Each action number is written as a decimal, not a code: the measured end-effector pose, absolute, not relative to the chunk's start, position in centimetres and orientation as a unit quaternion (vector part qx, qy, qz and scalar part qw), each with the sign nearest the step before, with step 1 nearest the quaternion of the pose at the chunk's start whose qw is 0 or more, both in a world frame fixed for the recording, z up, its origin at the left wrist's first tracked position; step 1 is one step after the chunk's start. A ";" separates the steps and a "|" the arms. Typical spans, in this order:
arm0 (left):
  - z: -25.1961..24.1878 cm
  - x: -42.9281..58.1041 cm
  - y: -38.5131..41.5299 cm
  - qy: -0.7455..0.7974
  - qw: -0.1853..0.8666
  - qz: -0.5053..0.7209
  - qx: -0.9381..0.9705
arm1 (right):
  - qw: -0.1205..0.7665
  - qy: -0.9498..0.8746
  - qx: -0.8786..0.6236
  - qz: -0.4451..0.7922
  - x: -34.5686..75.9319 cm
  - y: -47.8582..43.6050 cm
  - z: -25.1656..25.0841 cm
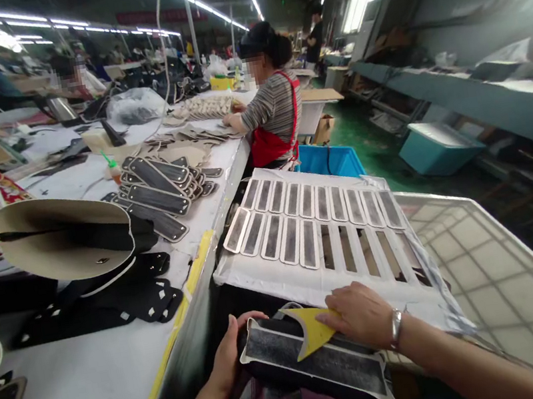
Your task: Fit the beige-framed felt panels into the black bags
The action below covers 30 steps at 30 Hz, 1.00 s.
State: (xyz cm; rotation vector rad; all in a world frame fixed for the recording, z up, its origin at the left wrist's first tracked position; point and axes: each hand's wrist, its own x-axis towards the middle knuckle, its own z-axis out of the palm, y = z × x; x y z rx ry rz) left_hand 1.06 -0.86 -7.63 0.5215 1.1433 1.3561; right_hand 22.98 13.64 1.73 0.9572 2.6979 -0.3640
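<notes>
The right hand's [360, 315] fingers lie close together and fairly flat, pinning a yellow scraper [309, 333] under their tips. It is a thin, stiff-looking blade with a curved, pointed outline, and its edge rests on the dark face of the long panel [317, 360]. The left hand [231, 357] is curled round the panel's near-left end, with the thumb over the top edge and the other fingers tucked underneath, out of sight. The panel lies across the person's lap. It is an elongated piece with rounded corners, a matte, slightly fuzzy black middle and a pale smooth border all round. A metal wristband [396, 327] glints on the right wrist.

Just beyond the hands a white sheet [279, 278] carries two rows of narrow strips [300, 221], each with a grey-black centre framed in white, laid side by side like slats. The sheet sits on a wire grid rack [485, 273] of square mesh.

To the left runs a white worktable [89, 389] edged with yellow tape. On it are a fanned heap of glossy dark strips [158, 189], a broad, beige curved shell [60, 239] with a black lining, and flat black cut pieces [126, 303] with small pale tabs. Farther along the table a co-worker [276, 117] in a striped top and red apron bends over more pieces, with a blue plastic bin [331, 161] on the floor nearby.
</notes>
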 end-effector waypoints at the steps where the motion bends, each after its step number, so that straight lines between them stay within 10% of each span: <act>1: -7.9 1.1 -0.8 0.493 0.603 0.588 0.219 | 0.143 0.935 0.309 -0.097 21.9 13.4 1.9; 30: -9.4 0.2 -1.1 0.424 0.625 0.656 0.013 | 0.136 0.987 0.069 -0.045 3.8 13.7 -2.4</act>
